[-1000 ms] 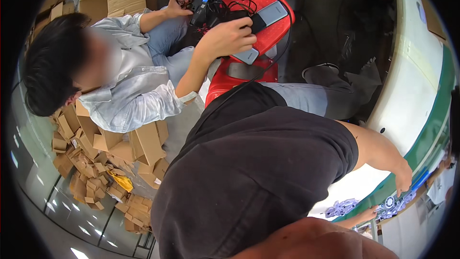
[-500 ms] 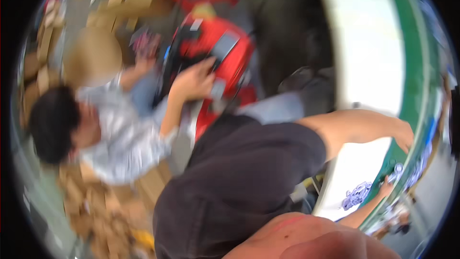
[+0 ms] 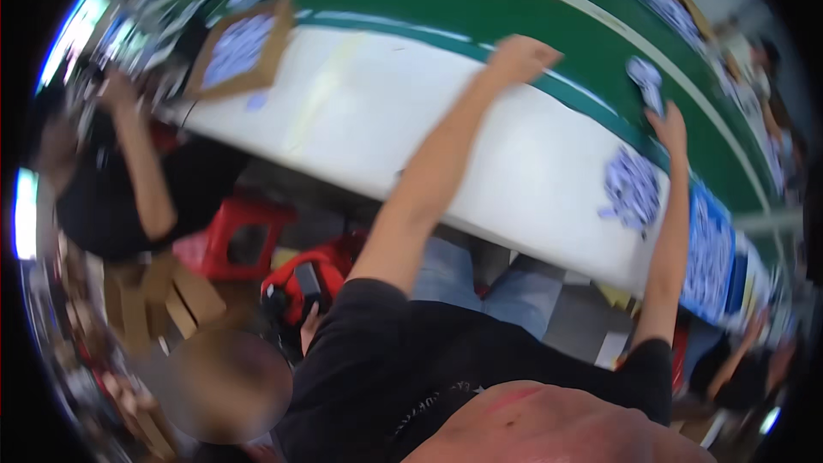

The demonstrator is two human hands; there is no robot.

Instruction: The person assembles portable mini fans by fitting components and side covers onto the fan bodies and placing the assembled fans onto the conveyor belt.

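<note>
My right hand is over the near edge of the green belt, closed round the lower end of a pale lavender device with a round head and a handle, like a handheld fan. Its head points away from me. Farther left, my left hand reaches across the white tabletop to the belt's edge. Its fingers are curled together and blurred; anything inside them is hidden. Beside my right forearm lies a heap of small lavender parts on the tabletop.
A cardboard box of lavender pieces stands at the table's left end. On the right is a blue crate of similar parts. Left of me are a person in black and a red stool. Others work at right.
My view has swung from the seated person and red items at left to the table and belt. Both hands now show more fully, with the lavender device still at my right hand.
</note>
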